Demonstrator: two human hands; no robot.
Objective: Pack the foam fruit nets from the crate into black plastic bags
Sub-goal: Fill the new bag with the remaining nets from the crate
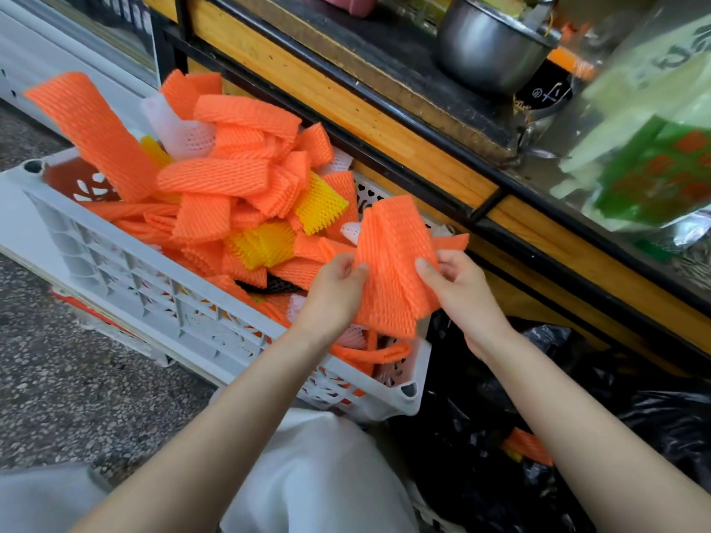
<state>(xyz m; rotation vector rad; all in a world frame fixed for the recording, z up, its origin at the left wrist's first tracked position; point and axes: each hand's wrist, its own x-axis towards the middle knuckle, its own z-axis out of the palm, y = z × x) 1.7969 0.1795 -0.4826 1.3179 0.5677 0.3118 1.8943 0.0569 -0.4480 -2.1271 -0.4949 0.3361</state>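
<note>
Nearest, below the right forearm, an open black plastic bag [481, 409] lies crumpled on the floor, with an orange net [529, 446] and a scrap of yellow inside it. Above the bag's mouth and the crate's near corner, both hands grasp a flat stack of orange foam nets [392, 263]. The left hand [334, 292] pinches its left edge with the thumb on top, and the right hand [461, 294] pinches its right edge the same way. Left of and beyond the hands stands a white slatted crate [154, 278], heaped with foam nets [215, 178], mostly orange, with some yellow nets [321, 203] and a white net [177, 125] among them. Beyond the hands runs a wooden table [346, 109] with black trim, carrying a steel pot [488, 51]. Far right of the hands sits green packaging [654, 167]; its printing is too blurred to read.
</note>
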